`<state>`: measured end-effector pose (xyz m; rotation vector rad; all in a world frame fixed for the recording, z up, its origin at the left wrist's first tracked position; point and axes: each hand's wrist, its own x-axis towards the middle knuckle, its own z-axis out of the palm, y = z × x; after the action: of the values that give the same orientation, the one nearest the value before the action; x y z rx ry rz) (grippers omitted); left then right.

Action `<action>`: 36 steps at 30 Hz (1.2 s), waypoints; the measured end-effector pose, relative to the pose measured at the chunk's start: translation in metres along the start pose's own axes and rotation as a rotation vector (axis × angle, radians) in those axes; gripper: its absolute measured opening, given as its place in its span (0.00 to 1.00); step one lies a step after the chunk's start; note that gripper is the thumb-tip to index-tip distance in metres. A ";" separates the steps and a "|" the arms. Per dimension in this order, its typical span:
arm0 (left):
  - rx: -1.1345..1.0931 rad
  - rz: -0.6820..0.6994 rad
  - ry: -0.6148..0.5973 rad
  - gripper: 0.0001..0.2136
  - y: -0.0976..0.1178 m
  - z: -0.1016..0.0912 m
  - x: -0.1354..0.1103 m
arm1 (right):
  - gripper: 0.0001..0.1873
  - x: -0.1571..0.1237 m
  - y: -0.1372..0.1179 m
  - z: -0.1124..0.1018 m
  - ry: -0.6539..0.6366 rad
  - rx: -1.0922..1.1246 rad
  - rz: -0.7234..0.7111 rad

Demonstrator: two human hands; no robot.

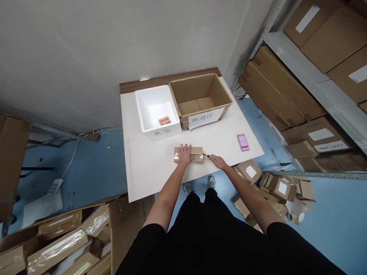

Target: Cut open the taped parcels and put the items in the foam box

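Observation:
A small taped cardboard parcel (197,154) lies on the white table (149,168) near its front edge. My left hand (185,152) rests flat on top of it, fingers spread, pressing it down. My right hand (218,161) is closed round a yellow utility knife (205,155) whose blade reaches the parcel's right end along the tape seam.
Behind the parcel stand a white foam box (143,110) holding a small orange item (164,121) and an open labelled cardboard box (220,97). A pink item (243,142) lies at the table's right. Parcels are piled on the floor right (279,189) and lower left (57,240). Shelves of cartons (304,95) stand to the right.

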<state>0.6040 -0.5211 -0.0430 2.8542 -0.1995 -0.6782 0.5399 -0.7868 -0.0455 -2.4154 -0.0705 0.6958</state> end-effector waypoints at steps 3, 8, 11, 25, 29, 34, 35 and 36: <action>-0.007 0.054 0.011 0.42 -0.007 -0.001 0.003 | 0.20 -0.007 -0.006 0.017 0.048 0.017 -0.007; -0.065 0.172 0.149 0.37 -0.013 0.006 -0.007 | 0.20 -0.015 -0.015 0.030 0.130 -0.105 0.086; -0.080 0.175 0.177 0.35 -0.014 0.012 -0.012 | 0.19 -0.013 -0.023 0.031 0.155 -0.180 0.106; -0.091 0.181 0.222 0.30 -0.012 0.009 -0.013 | 0.21 -0.019 -0.011 0.027 0.283 0.052 0.339; -0.101 0.116 0.234 0.32 -0.008 0.006 -0.020 | 0.27 0.012 -0.037 0.061 0.232 0.285 0.354; -0.104 -0.090 0.232 0.33 -0.005 0.012 -0.041 | 0.33 0.053 -0.053 0.052 0.322 0.334 0.439; -0.109 -0.107 0.218 0.32 -0.003 0.016 -0.048 | 0.33 0.063 -0.055 0.043 0.328 0.312 0.446; -0.119 -0.104 0.195 0.30 -0.001 0.021 -0.054 | 0.33 0.073 -0.057 0.032 0.331 0.285 0.451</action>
<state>0.5465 -0.5141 -0.0385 2.8072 0.0194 -0.4104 0.5933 -0.7075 -0.0679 -2.2473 0.6789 0.4462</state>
